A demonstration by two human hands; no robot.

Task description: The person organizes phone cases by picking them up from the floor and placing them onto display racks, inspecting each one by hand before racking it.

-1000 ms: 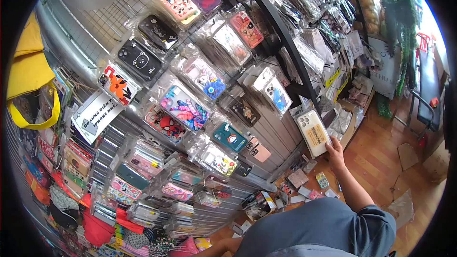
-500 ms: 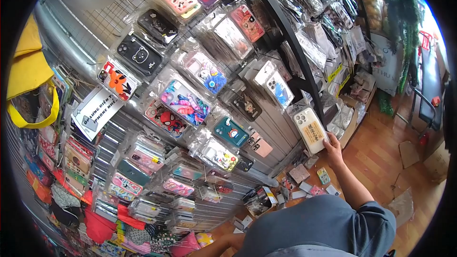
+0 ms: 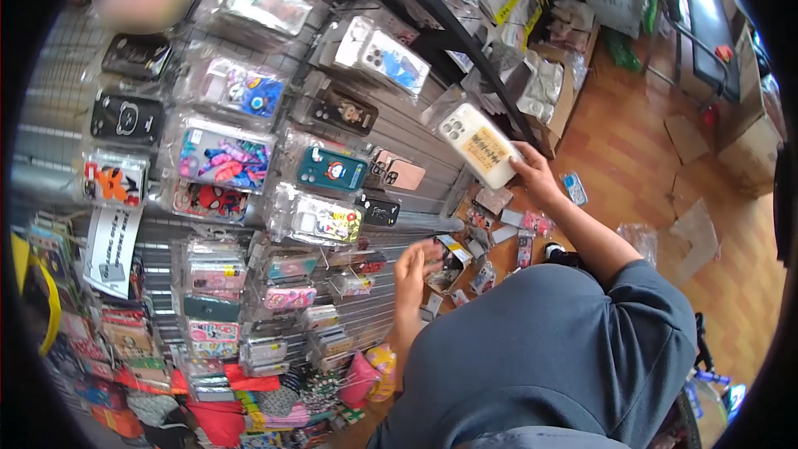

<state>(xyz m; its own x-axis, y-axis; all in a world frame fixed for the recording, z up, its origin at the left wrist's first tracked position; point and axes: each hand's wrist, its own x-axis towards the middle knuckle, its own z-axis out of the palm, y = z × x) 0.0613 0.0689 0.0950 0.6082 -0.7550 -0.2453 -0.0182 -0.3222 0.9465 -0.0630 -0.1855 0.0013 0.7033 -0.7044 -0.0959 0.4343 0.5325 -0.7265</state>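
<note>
My right hand (image 3: 534,173) grips the lower end of a white phone case (image 3: 477,144) in a clear plastic sleeve, with a yellow label on its back, held up next to the display wall. My left hand (image 3: 413,270) is raised with fingers spread and holds nothing. It hovers close to the lower rows of packaged cases, beside a black case (image 3: 380,212) and small packs (image 3: 349,283). The wall grid carries many bagged cases, among them a teal one (image 3: 331,171) and a colourful one (image 3: 223,157).
A dark diagonal rack bar (image 3: 453,37) runs up and left from the held case. Loose phone cases and small boxes (image 3: 499,224) litter the wooden floor at the wall's foot. A cardboard box (image 3: 559,91) of bagged goods stands behind. Flat cardboard pieces (image 3: 686,137) lie further right.
My view has tilted down and swung. My left hand has come up from the bottom edge toward the lower racks. My right hand still holds the white case, now more level.
</note>
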